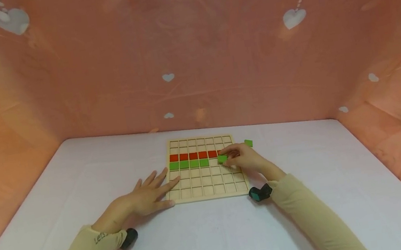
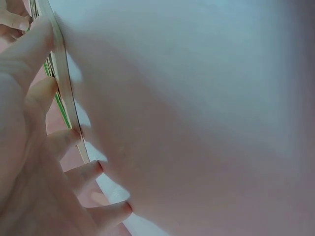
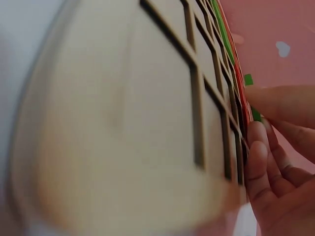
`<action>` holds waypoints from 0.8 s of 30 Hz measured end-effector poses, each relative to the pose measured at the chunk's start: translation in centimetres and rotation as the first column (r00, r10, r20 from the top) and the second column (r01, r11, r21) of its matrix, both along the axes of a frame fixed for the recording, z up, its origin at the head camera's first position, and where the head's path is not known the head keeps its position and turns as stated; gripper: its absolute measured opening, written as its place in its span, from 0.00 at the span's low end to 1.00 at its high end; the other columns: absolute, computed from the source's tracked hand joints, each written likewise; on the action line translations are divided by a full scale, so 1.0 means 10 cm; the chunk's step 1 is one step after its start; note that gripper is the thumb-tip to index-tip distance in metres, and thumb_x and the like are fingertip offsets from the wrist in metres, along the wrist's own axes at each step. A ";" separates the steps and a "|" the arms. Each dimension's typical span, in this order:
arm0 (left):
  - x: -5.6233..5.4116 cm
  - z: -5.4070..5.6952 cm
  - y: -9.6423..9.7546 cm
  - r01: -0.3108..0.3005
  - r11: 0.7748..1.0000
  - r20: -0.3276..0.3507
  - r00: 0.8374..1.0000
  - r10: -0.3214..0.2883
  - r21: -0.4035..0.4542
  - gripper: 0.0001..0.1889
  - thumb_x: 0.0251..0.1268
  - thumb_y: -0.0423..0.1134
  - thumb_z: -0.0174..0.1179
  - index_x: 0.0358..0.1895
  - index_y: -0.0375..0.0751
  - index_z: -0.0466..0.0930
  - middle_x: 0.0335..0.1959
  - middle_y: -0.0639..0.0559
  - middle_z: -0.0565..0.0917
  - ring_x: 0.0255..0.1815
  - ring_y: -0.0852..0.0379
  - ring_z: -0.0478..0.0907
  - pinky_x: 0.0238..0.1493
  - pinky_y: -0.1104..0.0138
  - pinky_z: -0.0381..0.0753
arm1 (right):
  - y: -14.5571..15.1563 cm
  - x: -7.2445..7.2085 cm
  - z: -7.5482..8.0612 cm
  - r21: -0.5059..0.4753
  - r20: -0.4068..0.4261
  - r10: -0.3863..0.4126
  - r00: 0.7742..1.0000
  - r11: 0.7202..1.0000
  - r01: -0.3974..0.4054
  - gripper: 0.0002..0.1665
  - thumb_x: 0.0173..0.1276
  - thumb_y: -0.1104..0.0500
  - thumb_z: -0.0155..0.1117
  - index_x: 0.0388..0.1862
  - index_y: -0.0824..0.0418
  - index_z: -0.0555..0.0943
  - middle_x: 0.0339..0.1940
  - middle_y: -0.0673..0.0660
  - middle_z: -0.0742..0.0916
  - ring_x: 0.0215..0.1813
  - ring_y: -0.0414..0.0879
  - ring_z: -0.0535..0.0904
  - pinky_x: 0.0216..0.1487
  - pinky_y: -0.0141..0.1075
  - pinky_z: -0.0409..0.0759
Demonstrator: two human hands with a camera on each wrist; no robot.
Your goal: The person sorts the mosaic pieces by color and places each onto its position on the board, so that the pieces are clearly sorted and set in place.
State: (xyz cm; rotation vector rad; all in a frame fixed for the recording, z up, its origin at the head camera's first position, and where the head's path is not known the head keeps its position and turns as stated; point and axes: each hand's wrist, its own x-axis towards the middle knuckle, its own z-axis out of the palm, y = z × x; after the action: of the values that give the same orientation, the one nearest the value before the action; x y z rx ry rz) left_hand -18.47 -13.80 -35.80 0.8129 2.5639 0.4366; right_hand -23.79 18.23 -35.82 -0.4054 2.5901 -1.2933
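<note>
A wooden grid board (image 1: 197, 192) lies on the white table. Red square tiles (image 1: 193, 156) run along one row, and green square tiles (image 1: 189, 164) fill the left part of the row below it. My right hand (image 1: 245, 157) pinches a green tile (image 1: 222, 159) between thumb and fingers, close over that green row; in the right wrist view the pinched tile (image 3: 256, 114) shows partly behind the fingers. With fingers spread, my left hand (image 1: 149, 196) rests at the board's left edge, its fingertips (image 2: 45, 84) on the frame.
Another green tile (image 1: 249, 143) lies beyond my right hand, off the board's right side. Pink cloth walls (image 1: 191, 58) with heart prints enclose the white table (image 1: 209, 239) at the back and sides. A dark wrist device (image 1: 260, 193) sits at my right sleeve.
</note>
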 end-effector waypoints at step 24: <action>-0.01 0.02 -0.02 0.010 1.000 0.009 1.000 -0.010 0.000 0.35 0.71 0.56 0.50 0.76 0.52 0.50 0.78 0.36 0.41 0.76 0.28 0.37 0.66 0.30 0.37 | -0.23 -0.04 -0.08 0.087 -0.080 0.032 0.996 0.996 -0.025 0.17 0.60 0.67 0.66 0.49 0.63 0.84 0.44 0.59 0.83 0.44 0.47 0.77 0.43 0.34 0.76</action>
State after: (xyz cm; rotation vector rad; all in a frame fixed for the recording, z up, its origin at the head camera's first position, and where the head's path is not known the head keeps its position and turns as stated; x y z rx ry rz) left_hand -18.55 -14.01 -35.57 0.8215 2.5504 0.4369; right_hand -24.21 15.94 -36.58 -0.4868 2.6853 -1.1740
